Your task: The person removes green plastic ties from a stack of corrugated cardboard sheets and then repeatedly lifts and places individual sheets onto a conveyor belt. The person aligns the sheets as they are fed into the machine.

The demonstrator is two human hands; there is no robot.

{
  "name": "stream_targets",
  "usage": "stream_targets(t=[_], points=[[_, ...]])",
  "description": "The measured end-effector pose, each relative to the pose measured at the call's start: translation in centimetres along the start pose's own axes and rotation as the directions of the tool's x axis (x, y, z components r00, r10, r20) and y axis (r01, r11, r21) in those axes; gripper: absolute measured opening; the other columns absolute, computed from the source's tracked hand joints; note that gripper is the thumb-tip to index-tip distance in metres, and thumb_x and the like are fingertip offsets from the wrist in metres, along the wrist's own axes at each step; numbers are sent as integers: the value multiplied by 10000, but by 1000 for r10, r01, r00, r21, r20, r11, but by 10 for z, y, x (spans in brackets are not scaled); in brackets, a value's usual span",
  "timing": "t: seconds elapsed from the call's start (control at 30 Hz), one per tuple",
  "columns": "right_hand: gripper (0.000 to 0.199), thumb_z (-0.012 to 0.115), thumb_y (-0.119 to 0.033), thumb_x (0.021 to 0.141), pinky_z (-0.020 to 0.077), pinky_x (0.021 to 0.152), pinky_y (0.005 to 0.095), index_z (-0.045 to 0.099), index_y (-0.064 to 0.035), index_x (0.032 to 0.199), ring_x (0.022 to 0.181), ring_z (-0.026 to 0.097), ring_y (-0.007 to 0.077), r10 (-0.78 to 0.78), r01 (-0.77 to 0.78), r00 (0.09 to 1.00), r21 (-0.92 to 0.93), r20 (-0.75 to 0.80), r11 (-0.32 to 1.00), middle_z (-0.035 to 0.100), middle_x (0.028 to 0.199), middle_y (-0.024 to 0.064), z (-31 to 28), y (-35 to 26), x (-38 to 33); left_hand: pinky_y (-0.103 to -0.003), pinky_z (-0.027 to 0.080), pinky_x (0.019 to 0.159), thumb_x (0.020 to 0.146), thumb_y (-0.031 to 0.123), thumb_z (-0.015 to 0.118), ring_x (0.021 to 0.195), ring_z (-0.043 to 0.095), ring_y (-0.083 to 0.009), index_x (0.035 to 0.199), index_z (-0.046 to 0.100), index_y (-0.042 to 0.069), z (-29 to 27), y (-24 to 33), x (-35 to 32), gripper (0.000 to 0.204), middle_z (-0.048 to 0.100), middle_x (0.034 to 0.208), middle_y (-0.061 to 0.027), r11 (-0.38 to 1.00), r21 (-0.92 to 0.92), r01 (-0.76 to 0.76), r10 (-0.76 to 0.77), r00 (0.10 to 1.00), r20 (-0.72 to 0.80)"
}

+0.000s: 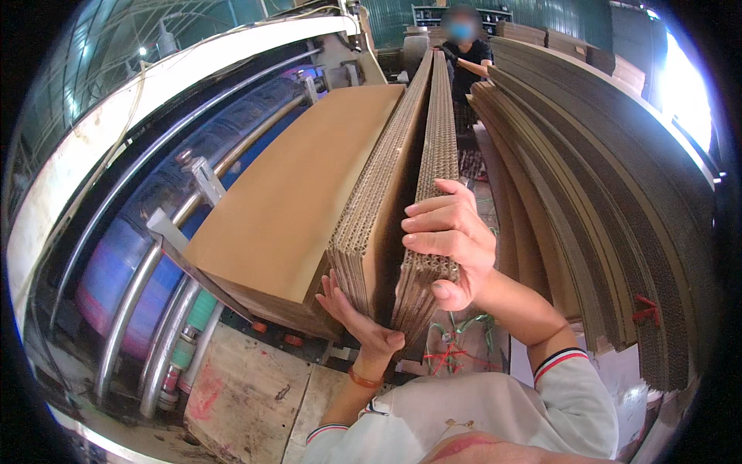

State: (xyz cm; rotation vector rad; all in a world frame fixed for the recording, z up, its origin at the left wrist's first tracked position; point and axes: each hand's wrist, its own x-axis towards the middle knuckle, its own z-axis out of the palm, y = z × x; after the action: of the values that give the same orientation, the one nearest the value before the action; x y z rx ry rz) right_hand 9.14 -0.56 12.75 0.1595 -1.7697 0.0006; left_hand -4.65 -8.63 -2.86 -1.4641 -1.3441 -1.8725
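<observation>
Two upright bundles of brown corrugated cardboard sheets stretch away from me, with a dark narrow gap between them. My left hand cups the low near end of the left bundle, fingers spread along one side and thumb on the other. Around the near end of the right bundle, my right hand is closed, its fingertips reaching into the gap and its thumb lower down. At the far end, a person in a dark shirt and blue mask has a hand at the bundles.
A flat pile of cardboard lies left of the bundles, beside a machine with metal rollers and a blue cylinder. Tall leaning cardboard stacks line the right. Red and green straps lie on the floor below.
</observation>
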Motion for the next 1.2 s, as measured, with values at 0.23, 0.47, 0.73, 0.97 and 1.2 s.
stream_targets(t=[0.23,0.47,0.73,0.97,1.2], points=[[503,609,-495,765,388,857,435,699,-57,995,806,607,266,25,-15,986,-60,164,998,632,880,95,-16,-3,10,-635,138,1107,877,750,311,1401,226,-463,1523,146,37,-3,-3,5,976,229,1507,-307,993,108,-55,51,998,40],[923,648,-708,681,351,723,375,607,16,1250,737,484,284,130,-125,782,-51,610,991,540,849,112,-26,-14,66,-639,168,1098,911,665,395,1378,238,-506,1536,184,162,-9,4,10,830,225,1496,-334,987,88,-136,129,989,77],[616,698,-433,698,368,754,378,655,-44,1174,795,507,271,205,-158,719,-131,664,979,521,812,93,-34,-20,65,-608,246,1080,918,607,449,1337,314,-506,1508,256,157,-9,4,10,766,306,1458,-334,986,-68,-153,159,983,96],[629,666,-455,687,378,758,384,683,-15,1135,739,509,287,213,-157,739,-144,639,977,534,773,107,-36,-20,61,-547,292,1071,916,525,510,1294,378,-485,1473,245,-14,-24,-25,9,819,363,1421,-325,993,-113,24,-9,991,131],[626,615,-475,706,373,761,396,687,-6,1114,736,510,292,263,-211,724,-158,638,965,536,772,113,-52,-24,55,-404,461,927,972,124,516,1088,608,-358,1385,349,-92,-48,-76,60,496,587,1186,-311,893,113,435,-413,894,-173]])
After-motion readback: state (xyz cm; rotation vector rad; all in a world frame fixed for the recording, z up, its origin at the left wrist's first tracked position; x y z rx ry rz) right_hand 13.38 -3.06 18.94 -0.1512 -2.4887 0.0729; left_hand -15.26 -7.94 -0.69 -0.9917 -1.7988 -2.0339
